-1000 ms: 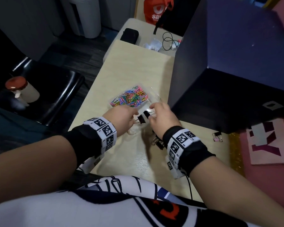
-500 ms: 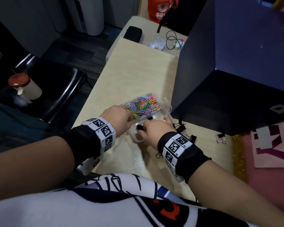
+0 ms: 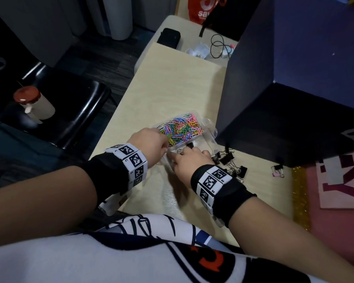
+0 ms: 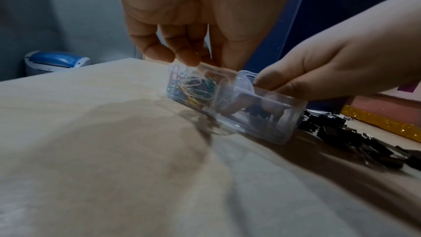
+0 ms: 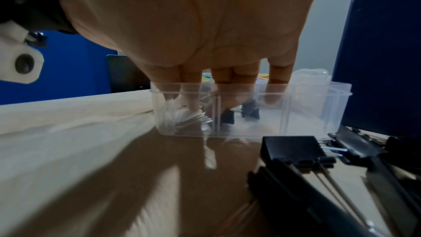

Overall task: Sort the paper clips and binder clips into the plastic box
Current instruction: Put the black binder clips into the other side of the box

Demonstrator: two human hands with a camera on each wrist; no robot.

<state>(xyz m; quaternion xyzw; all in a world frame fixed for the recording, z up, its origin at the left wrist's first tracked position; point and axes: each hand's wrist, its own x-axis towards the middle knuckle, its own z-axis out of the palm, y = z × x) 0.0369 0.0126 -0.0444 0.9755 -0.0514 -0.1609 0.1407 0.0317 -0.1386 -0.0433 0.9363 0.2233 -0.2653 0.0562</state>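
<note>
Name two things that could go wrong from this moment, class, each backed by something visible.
1. The plastic box sits tilted under the left hand; it may tip and spill the paper clips.
2. The right hand has its fingers deep in the narrow compartment with binder clips; pulling out could drag clips out.

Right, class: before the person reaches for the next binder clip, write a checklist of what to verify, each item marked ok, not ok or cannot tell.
1. Plastic box resting on the table: cannot tell; it looks tilted in the left wrist view.
2. Left hand steadying the box: ok.
3. Paper clips in their own compartment: ok.
4. Right hand clear of the box: not ok, fingers inside.
5. Binder clips in the near compartment released: cannot tell.
6. Loose binder clips on the table beside the right wrist: ok.
</note>
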